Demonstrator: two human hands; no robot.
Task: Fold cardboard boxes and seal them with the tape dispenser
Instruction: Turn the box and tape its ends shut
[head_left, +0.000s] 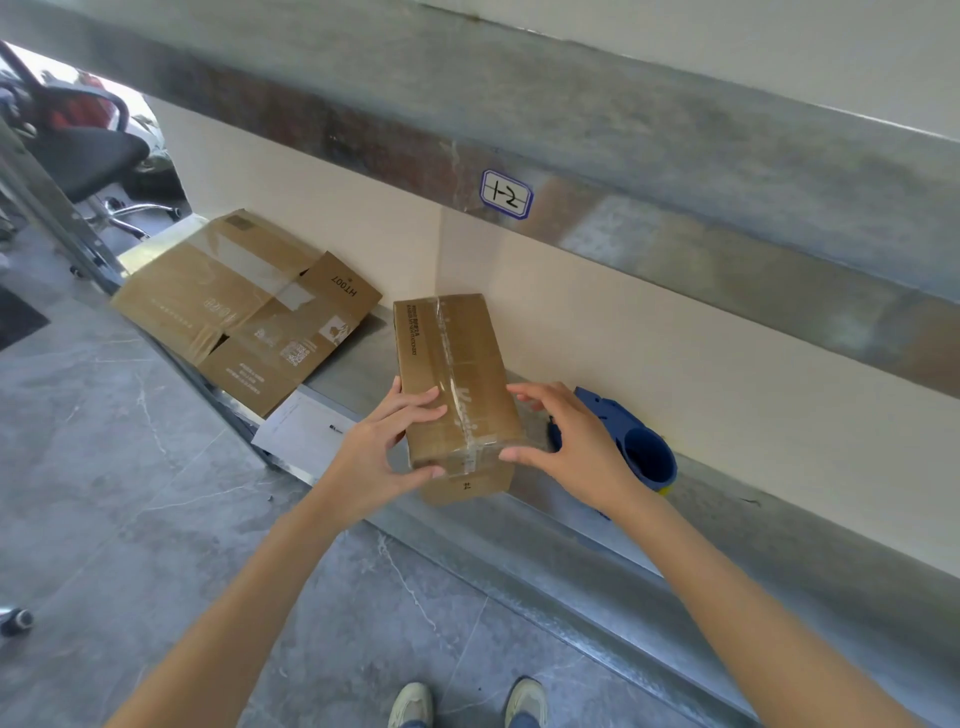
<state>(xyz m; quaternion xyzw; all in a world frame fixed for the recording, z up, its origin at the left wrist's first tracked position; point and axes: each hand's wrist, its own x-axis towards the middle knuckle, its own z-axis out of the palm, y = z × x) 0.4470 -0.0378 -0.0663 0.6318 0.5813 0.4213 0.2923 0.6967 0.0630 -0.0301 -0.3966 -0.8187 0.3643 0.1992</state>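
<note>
A small sealed cardboard box (457, 374) with clear tape along its top seam stands on the metal shelf (363, 374), its near end past the shelf's front edge. My left hand (384, 447) grips the box's near left corner, fingers over the top and thumb on the end face. My right hand (566, 441) arches beside the box's right side, with its thumb tip and index fingertip touching the box's edges. The blue tape dispenser (644, 452) lies on the shelf just behind my right hand, partly hidden by it.
A flattened cardboard box (244, 306) lies on the shelf to the left, with a white paper sheet (301, 431) near it. A label reading 12 (505, 194) is stuck on the metal beam above. An office chair (78, 156) stands far left. My shoes (467, 701) are on the grey floor.
</note>
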